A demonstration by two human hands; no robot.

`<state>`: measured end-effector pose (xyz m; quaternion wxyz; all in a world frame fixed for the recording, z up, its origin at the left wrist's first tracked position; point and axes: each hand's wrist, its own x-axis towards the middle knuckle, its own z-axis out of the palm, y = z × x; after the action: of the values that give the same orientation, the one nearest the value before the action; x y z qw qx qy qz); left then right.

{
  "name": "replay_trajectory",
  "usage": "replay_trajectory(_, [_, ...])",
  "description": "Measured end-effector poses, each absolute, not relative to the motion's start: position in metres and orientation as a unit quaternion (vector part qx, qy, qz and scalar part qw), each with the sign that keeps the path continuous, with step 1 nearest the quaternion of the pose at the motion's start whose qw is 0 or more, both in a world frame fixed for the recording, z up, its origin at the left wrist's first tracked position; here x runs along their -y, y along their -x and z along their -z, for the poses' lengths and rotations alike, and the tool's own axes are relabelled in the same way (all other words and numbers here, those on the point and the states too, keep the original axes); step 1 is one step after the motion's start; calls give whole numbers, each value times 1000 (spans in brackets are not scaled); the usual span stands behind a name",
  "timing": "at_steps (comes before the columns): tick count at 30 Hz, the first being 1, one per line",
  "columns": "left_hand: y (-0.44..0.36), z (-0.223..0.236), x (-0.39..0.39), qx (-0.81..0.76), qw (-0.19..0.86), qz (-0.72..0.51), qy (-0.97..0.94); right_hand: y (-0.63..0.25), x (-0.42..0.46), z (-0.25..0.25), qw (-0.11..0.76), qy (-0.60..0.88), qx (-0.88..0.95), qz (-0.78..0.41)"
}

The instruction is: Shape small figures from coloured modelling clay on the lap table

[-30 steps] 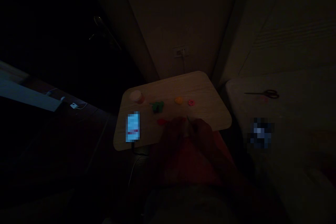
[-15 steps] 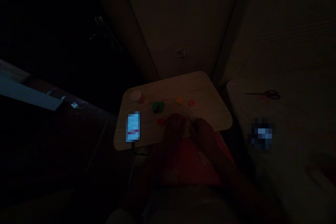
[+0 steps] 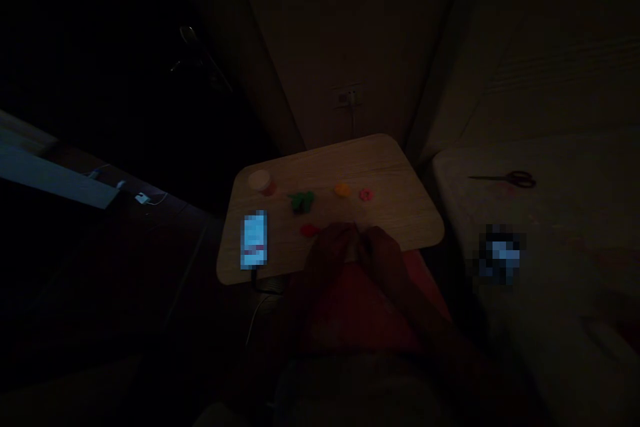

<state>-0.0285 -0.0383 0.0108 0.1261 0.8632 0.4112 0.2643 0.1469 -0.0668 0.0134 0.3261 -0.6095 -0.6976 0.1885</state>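
Observation:
In deep gloom my left hand (image 3: 331, 241) rests on the small wooden table (image 3: 320, 161) near its front edge, fingers curled around something I cannot make out. My right hand (image 3: 379, 247) is closed close beside it, gripping a thin dark pointed tool (image 3: 356, 228) whose tip reaches the left fingers. A red lump (image 3: 309, 230) lies just left of my left hand. Beyond the hands are a green leafy-looking piece (image 3: 302, 201), a yellow-orange lump (image 3: 342, 190) and a pink flower-like ring (image 3: 367, 195).
A lidded tub (image 3: 261, 181) stands at the table's back left. A lit, blurred-out phone (image 3: 254, 240) lies at the left on the table, with a dark cable below. On the pale surface to the right are scissors (image 3: 520, 179) and a pixelated object (image 3: 503, 255). A wall socket (image 3: 347, 97) holds a plug.
My right hand has moved slightly left, closer to my left hand, and the tool has come nearer the left fingers. The pieces on the table have stayed in place.

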Motion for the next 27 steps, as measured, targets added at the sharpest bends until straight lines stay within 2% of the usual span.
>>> replay_trajectory(12, [31, -7, 37, -388, 99, -286, -870, -159, 58, -10, 382, 565, 691, -239])
replay_trajectory(27, [27, -9, 38, -414, 124, -282, -857, -157, 61, -11, 357, 625, 661, -213])
